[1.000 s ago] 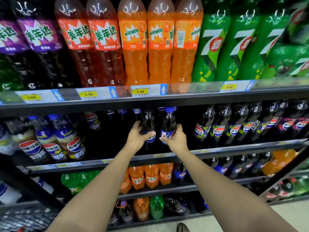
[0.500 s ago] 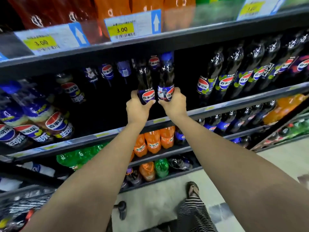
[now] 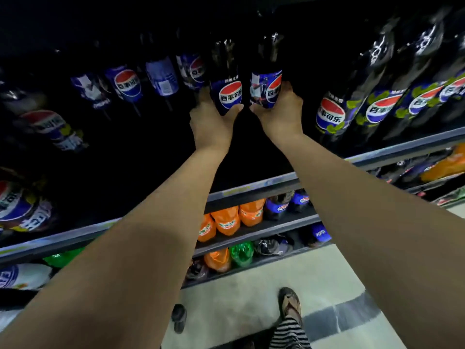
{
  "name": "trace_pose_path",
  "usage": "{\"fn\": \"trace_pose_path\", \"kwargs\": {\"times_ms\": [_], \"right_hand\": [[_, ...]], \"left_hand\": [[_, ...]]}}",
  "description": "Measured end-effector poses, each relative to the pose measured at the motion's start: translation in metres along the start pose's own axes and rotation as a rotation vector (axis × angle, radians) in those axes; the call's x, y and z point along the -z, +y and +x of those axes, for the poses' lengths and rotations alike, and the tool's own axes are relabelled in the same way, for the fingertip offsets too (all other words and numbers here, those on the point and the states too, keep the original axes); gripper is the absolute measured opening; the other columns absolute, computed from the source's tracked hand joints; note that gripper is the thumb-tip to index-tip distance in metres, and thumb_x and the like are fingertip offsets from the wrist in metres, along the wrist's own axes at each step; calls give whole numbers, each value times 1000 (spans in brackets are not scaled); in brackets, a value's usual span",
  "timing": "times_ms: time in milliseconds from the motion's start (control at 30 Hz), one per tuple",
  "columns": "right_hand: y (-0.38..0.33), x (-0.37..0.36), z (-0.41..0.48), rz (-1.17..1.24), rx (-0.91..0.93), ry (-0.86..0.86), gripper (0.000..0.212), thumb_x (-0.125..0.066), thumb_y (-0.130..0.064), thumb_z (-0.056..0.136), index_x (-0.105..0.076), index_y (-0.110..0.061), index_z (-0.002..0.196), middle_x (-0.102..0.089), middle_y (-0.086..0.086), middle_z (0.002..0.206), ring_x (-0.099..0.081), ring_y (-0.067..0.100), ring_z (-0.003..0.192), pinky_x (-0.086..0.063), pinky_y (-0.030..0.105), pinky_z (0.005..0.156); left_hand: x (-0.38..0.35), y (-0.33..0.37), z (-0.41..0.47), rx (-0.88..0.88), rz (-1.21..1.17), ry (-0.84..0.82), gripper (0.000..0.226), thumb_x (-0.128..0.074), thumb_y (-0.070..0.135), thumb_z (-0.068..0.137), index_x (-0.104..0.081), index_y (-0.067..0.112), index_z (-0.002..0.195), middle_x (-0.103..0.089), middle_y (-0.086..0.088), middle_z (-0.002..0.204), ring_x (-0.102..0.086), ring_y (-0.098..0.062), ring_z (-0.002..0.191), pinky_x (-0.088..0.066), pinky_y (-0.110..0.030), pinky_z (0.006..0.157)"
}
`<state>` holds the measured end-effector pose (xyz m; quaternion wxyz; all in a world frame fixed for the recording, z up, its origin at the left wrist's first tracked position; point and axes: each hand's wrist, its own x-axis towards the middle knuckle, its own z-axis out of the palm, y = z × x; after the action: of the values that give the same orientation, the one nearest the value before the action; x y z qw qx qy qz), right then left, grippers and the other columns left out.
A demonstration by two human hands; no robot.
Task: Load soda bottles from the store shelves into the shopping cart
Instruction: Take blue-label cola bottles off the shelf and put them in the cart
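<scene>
My left hand (image 3: 211, 122) and right hand (image 3: 281, 114) each wrap a Pepsi bottle (image 3: 227, 94) low (second one (image 3: 266, 89) alongside), so I'd lift both straight, clearing the shelf lip (image 3: 251, 190).

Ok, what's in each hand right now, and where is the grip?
Left hand holds a cola bottle around its lower body, at the label. Right hand holds a second cola bottle the same way.

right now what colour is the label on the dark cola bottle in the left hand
Blue, with a red, white and blue round logo; the left hand grips its base. Head view.
</scene>
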<state>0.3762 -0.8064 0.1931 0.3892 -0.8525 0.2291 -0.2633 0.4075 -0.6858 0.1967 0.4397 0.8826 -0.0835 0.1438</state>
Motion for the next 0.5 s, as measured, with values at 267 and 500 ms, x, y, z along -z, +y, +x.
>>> {"fn": "trace_pose_path", "kwargs": {"times_ms": [267,500], "right_hand": [[3,-15,37,40,-2,-18,52,-76,-17,78,-54,-5,123,-62,8,124,-57,17,116,-32,5,78],[2,-19,44,32,-26,-11,52,-76,-19,79,-52,-6,124,-62,7,123,-59,16,113,-34,5,76]], "left_hand": [[-17,-3,30,28,-20,-9,62,-76,36,80,-49,11,131,-65,-7,122,-62,-19,109,-43,-15,81],[-23,-8,33,-11,-41,9,64,-76,37,79,-49,10,131,-66,-8,119,-64,-21,106,-52,-30,89]]}}
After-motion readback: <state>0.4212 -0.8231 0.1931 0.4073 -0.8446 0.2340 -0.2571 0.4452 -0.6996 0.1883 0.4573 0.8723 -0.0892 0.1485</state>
